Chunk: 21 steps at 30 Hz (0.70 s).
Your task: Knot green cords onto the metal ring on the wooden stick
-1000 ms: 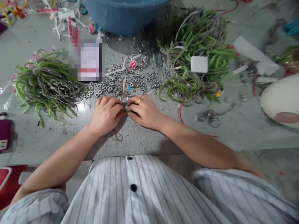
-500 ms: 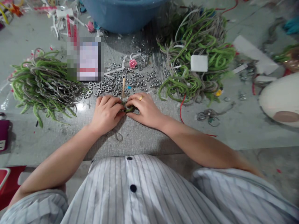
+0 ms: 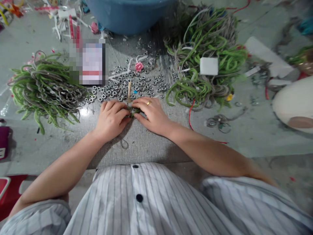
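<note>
My left hand [image 3: 111, 119] and my right hand [image 3: 152, 115] meet at the middle of the table, fingers curled and pinched on a small green cord piece [image 3: 134, 113] between them. A gold ring shows on my right hand. A thin wooden stick [image 3: 129, 91] stands up just beyond my fingertips. Behind it lies a scatter of small metal rings [image 3: 137, 84]. What the cord is joined to is hidden by my fingers.
A pile of green and grey cords [image 3: 46, 88] lies at the left, a bigger pile [image 3: 207, 55] with a white block [image 3: 208, 66] at the right. A blue basin [image 3: 129, 14] stands at the back. A white rounded object [image 3: 293, 104] is at the far right.
My hands have stayed together in the same place, with the fingers shifting slightly on the green piece. The metal ring seen between my fingertips earlier is now covered.
</note>
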{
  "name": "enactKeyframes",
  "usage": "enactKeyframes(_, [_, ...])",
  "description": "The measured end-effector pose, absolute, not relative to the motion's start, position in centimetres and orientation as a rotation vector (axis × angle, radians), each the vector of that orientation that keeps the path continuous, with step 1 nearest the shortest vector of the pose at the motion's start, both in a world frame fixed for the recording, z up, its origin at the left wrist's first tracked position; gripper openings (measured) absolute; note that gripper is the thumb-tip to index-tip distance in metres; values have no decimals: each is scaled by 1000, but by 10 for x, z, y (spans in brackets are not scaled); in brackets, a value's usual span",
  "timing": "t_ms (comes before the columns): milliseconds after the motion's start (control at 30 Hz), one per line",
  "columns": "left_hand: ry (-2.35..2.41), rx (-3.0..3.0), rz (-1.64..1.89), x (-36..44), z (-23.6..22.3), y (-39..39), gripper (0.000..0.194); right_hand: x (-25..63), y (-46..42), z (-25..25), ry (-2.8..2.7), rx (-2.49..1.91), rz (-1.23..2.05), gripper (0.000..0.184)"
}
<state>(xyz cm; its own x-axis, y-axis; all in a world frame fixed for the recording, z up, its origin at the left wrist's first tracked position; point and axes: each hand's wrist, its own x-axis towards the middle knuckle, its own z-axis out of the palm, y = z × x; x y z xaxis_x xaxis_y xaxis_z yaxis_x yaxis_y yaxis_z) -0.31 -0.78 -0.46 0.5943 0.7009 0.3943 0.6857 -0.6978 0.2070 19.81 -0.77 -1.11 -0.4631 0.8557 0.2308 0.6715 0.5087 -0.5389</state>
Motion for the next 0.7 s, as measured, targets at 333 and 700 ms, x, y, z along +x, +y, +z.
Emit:
enactKeyframes(333, [1193, 2793, 733, -4, -3, -7, 13, 205, -3, -8, -2335, -1289, 632, 63])
enactKeyframes(700, [1152, 2807, 742, -3, -2, -7, 10, 221, -3, -6, -2627, -1091, 866, 136])
